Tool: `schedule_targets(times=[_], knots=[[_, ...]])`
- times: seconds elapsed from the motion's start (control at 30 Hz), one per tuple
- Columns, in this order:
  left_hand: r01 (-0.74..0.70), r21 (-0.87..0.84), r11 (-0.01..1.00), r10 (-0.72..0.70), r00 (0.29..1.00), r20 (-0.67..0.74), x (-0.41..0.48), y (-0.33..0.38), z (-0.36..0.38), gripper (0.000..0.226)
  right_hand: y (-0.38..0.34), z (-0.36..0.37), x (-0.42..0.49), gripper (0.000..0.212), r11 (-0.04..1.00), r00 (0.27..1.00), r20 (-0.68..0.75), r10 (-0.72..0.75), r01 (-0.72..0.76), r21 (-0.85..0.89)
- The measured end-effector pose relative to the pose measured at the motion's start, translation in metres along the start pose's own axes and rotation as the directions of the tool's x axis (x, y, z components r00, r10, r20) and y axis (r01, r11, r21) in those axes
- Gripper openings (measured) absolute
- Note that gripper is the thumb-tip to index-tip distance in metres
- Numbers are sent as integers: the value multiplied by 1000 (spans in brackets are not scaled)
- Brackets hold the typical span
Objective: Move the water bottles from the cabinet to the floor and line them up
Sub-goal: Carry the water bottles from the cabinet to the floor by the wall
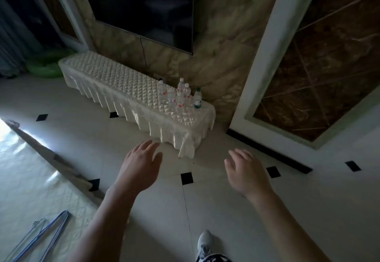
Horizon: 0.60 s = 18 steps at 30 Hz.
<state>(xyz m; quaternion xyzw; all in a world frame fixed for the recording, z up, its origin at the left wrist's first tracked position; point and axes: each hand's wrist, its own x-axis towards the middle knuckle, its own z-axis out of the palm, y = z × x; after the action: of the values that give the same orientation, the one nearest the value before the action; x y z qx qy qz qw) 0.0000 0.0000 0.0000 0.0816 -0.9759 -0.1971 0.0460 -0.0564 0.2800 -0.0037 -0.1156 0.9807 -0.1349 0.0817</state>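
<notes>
**Around the room, as I see it**

A dark screen fills the upper middle, mounted on a veined marble wall, with a thin cable hanging below it. At upper left is a grey curtain, and a green inflated ring lies beneath it. At lower left, blue wire hangers lie on a quilted white cover. A brown panel fills the right. My grey shoe shows at the bottom edge.

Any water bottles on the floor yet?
No, all the clear plastic water bottles stand on the cream cloth-covered cabinet; the white tiled floor holds none.
</notes>
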Motion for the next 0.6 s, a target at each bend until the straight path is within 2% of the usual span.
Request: schedule_targets(times=[0.2,0.6], knots=[[85,-15,996,-85,996,25,68,12,15,41,16,-16,83,51,997,998,-13,-54,54,58],[95,45,994,-97,994,43,193,-13,18,40,0,-25,218,52,995,995,48,-92,91,31]])
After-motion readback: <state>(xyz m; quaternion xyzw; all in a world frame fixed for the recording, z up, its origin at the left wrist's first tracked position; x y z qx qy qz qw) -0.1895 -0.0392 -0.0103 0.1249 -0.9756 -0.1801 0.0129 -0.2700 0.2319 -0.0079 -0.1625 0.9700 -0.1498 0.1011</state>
